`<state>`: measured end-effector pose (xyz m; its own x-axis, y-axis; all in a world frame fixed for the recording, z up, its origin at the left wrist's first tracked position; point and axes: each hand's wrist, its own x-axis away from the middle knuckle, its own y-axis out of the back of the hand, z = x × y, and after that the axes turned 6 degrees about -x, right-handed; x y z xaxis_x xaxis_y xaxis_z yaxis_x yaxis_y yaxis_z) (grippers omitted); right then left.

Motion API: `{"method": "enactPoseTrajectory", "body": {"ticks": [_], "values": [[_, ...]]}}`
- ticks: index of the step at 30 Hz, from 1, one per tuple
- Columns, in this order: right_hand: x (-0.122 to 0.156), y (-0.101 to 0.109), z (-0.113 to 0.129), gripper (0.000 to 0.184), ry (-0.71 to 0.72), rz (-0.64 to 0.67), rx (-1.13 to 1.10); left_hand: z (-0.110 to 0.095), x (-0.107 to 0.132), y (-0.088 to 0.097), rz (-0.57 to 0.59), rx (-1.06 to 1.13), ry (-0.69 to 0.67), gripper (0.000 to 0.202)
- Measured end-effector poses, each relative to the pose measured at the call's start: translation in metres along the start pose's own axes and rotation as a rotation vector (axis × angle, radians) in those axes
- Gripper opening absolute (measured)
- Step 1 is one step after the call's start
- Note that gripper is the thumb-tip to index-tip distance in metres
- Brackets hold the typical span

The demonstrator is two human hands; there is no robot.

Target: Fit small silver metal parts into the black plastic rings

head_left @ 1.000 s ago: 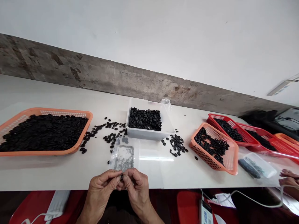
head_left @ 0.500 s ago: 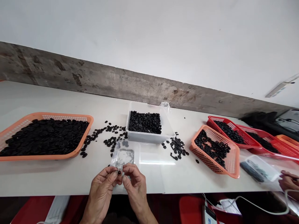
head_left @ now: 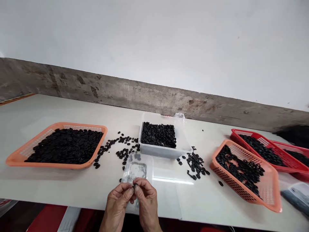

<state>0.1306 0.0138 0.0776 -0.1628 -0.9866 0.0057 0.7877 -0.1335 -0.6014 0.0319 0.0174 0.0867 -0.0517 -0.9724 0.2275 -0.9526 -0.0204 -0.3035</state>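
My left hand (head_left: 117, 200) and my right hand (head_left: 148, 198) meet at the front of the table, fingertips pinched together. Between them is a small black oval part (head_left: 134, 185), mostly covered by the thumbs and fingers. Both hands are over the near end of a shallow clear plastic tray (head_left: 150, 164), which holds a layer of tiny pieces too small to make out. Loose black oval pieces (head_left: 123, 154) lie left of the tray. Behind it stands a translucent white bin (head_left: 156, 151) partly filled with small black parts.
An orange basket (head_left: 58, 166) of black ovals sits at left. On the right are another orange basket (head_left: 243, 193), a red basket (head_left: 263, 138) and a scattered heap of black pieces (head_left: 196, 164). A concrete strip (head_left: 145, 93) runs along the wall behind.
My hands have come closer together, and the right fingertips now touch the black part held by the left. The view has turned left; the other person's hand at right has left the frame.
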Motion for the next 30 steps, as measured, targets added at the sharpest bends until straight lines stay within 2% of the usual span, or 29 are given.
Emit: {"method": "enactPoseTrajectory", "body": {"ticks": [3, 7, 10, 13, 17, 21, 30], "values": [[-0.006, 0.004, 0.008, 0.02, 0.016, -0.067, -0.018, 0.0, -0.026, 0.018, -0.016, -0.24, -0.069, 0.032], [-0.011, 0.01, 0.02, 0.026, -0.063, -0.12, -0.074, -0.004, -0.102, 0.056, -0.107, -0.671, -0.205, 0.031], [-0.01, 0.013, 0.025, 0.031, -0.101, -0.134, -0.08, -0.002, -0.158, 0.07, -0.026, -0.989, -0.267, 0.024], [-0.009, 0.015, 0.026, 0.032, -0.109, -0.132, -0.065, 0.005, -0.188, 0.072, 0.094, -1.262, -0.284, 0.024], [-0.009, 0.018, 0.027, 0.033, -0.136, -0.113, -0.049, 0.014, -0.198, 0.074, 0.176, -1.53, -0.3, 0.026], [-0.01, 0.018, 0.026, 0.035, -0.156, -0.105, -0.047, 0.019, -0.194, 0.079, 0.163, -1.694, -0.356, 0.026], [-0.004, 0.021, 0.023, 0.034, -0.167, -0.031, 0.015, 0.021, -0.184, 0.082, 0.108, -1.763, -0.455, 0.027]]}}
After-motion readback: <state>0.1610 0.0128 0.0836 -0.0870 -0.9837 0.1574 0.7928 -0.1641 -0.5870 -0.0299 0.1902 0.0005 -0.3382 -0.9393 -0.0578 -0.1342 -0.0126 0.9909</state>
